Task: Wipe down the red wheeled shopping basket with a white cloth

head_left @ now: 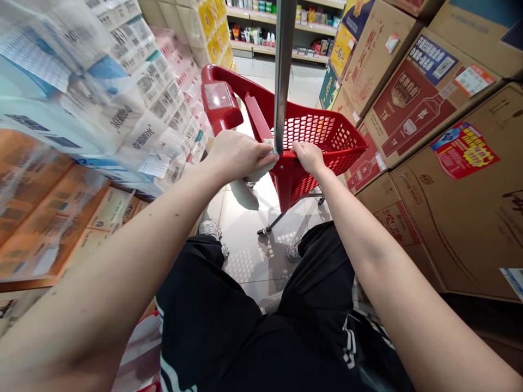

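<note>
A red plastic shopping cart (284, 182) with a perforated basket stands in front of me. From the corner of its rim rises an upright metal pole (285, 65). My left hand (239, 155) is closed on a pale grey cloth (245, 195), pressing part of it against the foot of the pole while the rest hangs below. On the other side of the pole, my right hand (309, 157) has its fingers wrapped over the basket's rim. A red handle piece with a clear window (218, 95) sits beyond my left hand.
Stacked plastic-wrapped tissue packs (134, 103) line the left side, with orange packs (53, 207) lower down. Cardboard cartons (412, 103) are piled close on the right. Shelves of small goods (265, 37) stand at the back. The cart's wheel (264, 231) rests on the tiled floor between my feet.
</note>
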Available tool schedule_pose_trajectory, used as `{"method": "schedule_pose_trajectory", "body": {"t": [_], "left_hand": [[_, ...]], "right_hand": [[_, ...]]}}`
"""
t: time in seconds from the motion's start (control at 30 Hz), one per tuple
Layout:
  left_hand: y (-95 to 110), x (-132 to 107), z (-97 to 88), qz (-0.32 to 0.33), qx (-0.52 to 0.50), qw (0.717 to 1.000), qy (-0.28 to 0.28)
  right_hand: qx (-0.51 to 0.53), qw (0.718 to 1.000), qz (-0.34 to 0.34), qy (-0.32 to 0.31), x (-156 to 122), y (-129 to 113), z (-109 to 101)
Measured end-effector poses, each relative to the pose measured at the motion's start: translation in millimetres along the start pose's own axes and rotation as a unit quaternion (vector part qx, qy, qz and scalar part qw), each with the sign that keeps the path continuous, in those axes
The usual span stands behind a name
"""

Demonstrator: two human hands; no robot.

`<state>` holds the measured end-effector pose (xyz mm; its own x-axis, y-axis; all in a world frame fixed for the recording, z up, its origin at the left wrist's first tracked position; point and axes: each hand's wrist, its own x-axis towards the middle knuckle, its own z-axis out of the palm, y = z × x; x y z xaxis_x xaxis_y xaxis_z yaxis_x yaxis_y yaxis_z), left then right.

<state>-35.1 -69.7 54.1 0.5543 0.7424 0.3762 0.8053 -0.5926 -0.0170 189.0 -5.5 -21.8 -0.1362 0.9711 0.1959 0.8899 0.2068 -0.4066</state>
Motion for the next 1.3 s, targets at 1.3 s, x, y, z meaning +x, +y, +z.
{"method": "schedule_pose_trajectory", "body": {"t": [1.3], "left_hand": [[-53.0,-28.5,23.2,-0.03,-0.092,0.986,0.138]], "right_hand": [[0.012,0.998,-0.023,0.053,-15.4,-49.8,0.9]]}}
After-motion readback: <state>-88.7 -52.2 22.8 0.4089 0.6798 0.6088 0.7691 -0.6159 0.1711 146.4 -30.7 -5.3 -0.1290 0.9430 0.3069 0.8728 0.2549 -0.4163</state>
